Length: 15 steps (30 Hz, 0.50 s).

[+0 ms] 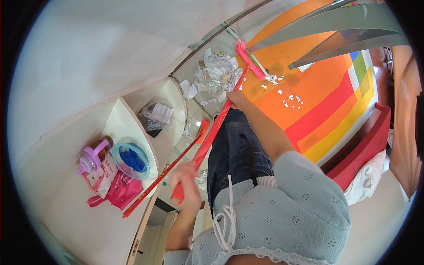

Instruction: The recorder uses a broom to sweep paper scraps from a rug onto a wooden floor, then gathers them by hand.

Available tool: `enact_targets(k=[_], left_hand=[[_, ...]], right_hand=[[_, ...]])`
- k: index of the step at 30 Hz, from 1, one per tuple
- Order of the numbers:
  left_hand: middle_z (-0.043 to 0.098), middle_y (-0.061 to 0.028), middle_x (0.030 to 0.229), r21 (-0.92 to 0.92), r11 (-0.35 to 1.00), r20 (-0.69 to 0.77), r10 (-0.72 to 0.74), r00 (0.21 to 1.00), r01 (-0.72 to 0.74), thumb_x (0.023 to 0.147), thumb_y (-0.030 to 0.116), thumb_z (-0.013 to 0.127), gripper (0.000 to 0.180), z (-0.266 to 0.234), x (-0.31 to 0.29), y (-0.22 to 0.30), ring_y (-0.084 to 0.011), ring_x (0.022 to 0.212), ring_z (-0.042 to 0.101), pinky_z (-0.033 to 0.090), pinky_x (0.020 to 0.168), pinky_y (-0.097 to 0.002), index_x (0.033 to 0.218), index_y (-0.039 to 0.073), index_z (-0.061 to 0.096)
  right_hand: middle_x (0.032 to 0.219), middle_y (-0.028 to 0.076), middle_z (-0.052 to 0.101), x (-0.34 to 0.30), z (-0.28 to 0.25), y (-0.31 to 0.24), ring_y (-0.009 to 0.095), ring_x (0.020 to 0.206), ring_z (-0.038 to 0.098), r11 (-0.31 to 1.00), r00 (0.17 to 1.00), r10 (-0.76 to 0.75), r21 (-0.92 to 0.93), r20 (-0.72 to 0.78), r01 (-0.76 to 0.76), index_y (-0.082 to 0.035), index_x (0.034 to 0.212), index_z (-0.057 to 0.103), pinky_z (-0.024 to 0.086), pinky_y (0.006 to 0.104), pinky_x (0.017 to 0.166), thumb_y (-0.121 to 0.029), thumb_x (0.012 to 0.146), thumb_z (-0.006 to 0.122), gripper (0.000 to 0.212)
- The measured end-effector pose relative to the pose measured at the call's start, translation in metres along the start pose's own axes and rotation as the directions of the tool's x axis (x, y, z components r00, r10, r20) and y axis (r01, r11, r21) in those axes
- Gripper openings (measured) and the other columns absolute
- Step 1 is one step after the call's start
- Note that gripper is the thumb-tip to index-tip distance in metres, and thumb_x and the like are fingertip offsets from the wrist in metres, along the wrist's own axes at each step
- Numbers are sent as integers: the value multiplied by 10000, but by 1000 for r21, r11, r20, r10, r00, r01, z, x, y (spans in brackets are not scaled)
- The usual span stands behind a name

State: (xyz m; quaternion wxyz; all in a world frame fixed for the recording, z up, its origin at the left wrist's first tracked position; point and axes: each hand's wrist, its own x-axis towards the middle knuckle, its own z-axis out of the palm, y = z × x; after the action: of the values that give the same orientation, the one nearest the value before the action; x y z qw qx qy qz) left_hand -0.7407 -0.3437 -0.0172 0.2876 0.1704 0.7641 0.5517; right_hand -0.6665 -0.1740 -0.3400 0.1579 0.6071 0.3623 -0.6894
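Note:
Both my hands are closed on the long red handle of a broom (201,154). My left hand (184,176), slightly blurred, wraps round its upper end close to my body. Farther down the shaft, my right hand (237,100) grips it. The broom's pink head with its pale bristles rests at the edge of an orange mat (265,62). Left of the head lies a heap of crumpled white paper and clear plastic (217,76). Small white paper scraps (291,100) are scattered on the mat, some against the bristles.
A thin red stick (161,176) with an orange-red end leans by the white shelf (66,201). On the shelf sit a purple-lidded bottle (90,158), pink bag (121,190) and blue bowl (115,152). Grey curved legs (335,26) stand far right, a red box (364,141) nearer.

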Motion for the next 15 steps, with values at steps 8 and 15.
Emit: enact_targets(k=[8, 15], left_hand=[[409, -11, 572, -150, 903, 72, 416, 907, -402, 881, 368, 444, 363, -15, -33, 35, -179, 633, 428, 365, 701, -362, 649, 107, 348], [540, -74, 757, -556, 661, 453, 750, 482, -505, 605, 203, 766, 362, 44, -67, 97, -270, 700, 522, 420, 659, -346, 825, 69, 512]], right_hand=[[553, 43, 460, -109, 2, -12, 154, 434, 457, 941, 988, 67, 321, 138, -108, -44, 708, 496, 497, 334, 543, -152, 709, 540, 116], [578, 28, 451, -232, -52, 3, 108, 474, 452, 771, 979, -92, 635, 184, -46, -67, 696, 428, 519, 313, 637, -13, 727, 500, 95]])
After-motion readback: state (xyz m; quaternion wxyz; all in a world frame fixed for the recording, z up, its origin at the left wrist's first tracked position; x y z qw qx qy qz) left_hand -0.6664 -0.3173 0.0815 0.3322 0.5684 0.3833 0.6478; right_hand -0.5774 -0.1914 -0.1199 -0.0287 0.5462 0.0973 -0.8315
